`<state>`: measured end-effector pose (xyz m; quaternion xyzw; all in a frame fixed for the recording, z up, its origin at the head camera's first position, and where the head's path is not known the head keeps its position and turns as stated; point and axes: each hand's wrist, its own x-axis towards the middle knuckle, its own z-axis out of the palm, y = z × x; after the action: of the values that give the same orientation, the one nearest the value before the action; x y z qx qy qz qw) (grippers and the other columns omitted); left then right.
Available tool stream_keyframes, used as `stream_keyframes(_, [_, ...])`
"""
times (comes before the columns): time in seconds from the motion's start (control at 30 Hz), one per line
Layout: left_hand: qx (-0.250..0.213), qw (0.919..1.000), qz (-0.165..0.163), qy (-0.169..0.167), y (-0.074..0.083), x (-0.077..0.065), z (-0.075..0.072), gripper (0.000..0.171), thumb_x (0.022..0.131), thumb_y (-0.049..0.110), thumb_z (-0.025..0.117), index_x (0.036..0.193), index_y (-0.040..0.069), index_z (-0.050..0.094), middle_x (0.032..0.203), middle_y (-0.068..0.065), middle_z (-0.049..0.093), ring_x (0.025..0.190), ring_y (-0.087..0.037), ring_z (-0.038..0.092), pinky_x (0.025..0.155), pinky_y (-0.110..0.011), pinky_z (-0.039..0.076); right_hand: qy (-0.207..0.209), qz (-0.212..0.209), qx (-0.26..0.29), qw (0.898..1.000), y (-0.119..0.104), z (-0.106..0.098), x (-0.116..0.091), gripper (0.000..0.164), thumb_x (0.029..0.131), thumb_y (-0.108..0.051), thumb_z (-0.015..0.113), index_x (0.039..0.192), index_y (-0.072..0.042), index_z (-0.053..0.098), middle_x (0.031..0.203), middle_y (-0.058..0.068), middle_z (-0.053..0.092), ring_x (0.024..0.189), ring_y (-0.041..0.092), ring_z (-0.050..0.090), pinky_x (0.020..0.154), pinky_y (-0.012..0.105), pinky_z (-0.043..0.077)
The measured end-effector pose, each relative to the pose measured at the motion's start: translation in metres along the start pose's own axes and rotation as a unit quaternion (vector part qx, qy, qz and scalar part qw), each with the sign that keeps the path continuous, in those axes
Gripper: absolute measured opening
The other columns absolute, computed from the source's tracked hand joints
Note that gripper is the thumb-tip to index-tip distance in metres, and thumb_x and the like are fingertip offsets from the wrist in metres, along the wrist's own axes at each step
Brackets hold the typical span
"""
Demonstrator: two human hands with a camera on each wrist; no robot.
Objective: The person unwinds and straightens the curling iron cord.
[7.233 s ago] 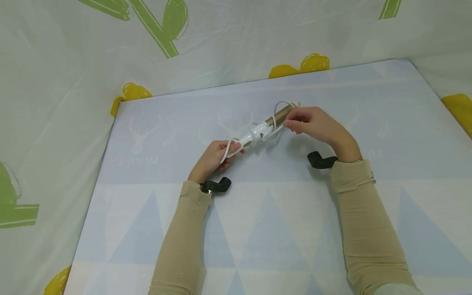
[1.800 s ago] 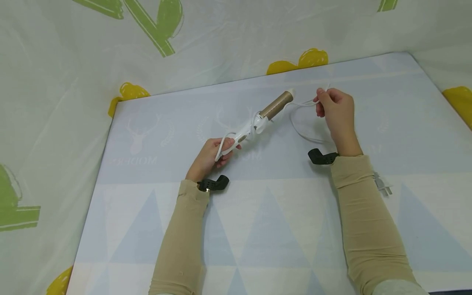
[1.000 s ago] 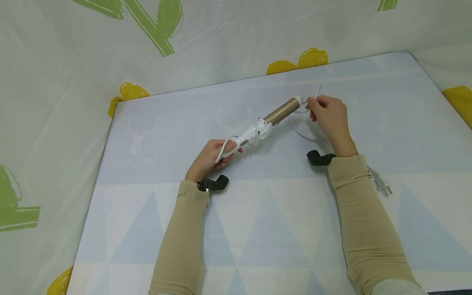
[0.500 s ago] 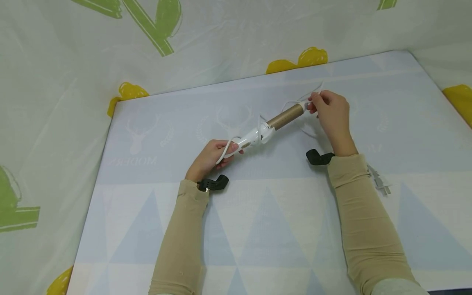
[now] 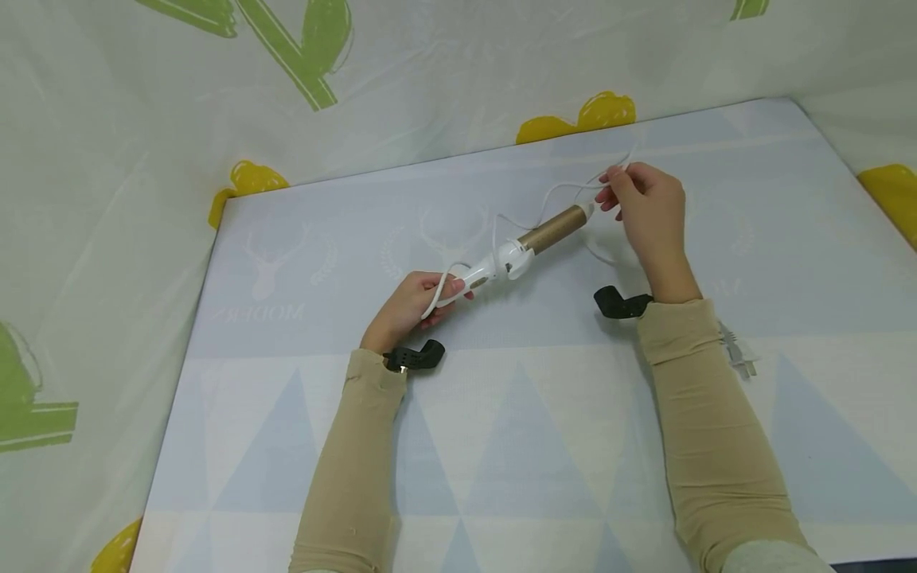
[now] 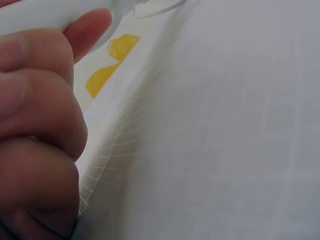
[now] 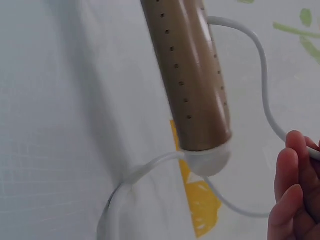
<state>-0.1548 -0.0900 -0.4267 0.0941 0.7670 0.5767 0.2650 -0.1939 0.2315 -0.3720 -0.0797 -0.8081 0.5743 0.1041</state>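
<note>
A curling iron with a white handle and a gold-brown barrel (image 5: 555,229) is held slanting above the table. My left hand (image 5: 418,302) grips its handle, with the thumb on top and a loop of cord over the fingers. In the left wrist view the curled fingers (image 6: 40,100) wrap the white handle (image 6: 45,15). My right hand (image 5: 650,215) pinches the white power cord (image 5: 555,189) beyond the barrel's tip. The right wrist view shows the barrel (image 7: 192,75) with rows of small holes, a white end cap (image 7: 207,159) and the cord (image 7: 262,70) running to the fingers.
The plug (image 5: 739,354) lies on the table beside the right sleeve, its prongs bare. A blue and white patterned cloth (image 5: 523,446) covers the table. A pale curtain (image 5: 444,79) with green and yellow prints hangs behind the far edge.
The cord has come partly off the barrel, and the plug lies out on the table. Lately my right hand has lifted up and away from the barrel tip with the cord. My left hand keeps its grip.
</note>
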Motion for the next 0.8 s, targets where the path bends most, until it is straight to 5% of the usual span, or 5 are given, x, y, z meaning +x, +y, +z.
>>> stream_keyframes(0.8, [-0.030, 0.9988, -0.010, 0.038, -0.001, 0.002, 0.003, 0.048, 0.082, 0.053, 0.059, 0.097, 0.009, 0.068, 0.057, -0.002, 0.040, 0.047, -0.014, 0.036, 0.041, -0.024, 0.029, 0.077, -0.019, 0.156, 0.984, -0.013, -0.019, -0.006, 0.027, 0.093, -0.023, 0.053, 0.075, -0.004, 0.058, 0.055, 0.002, 0.048, 0.048, 0.013, 0.041, 0.046, 0.017, 0.037])
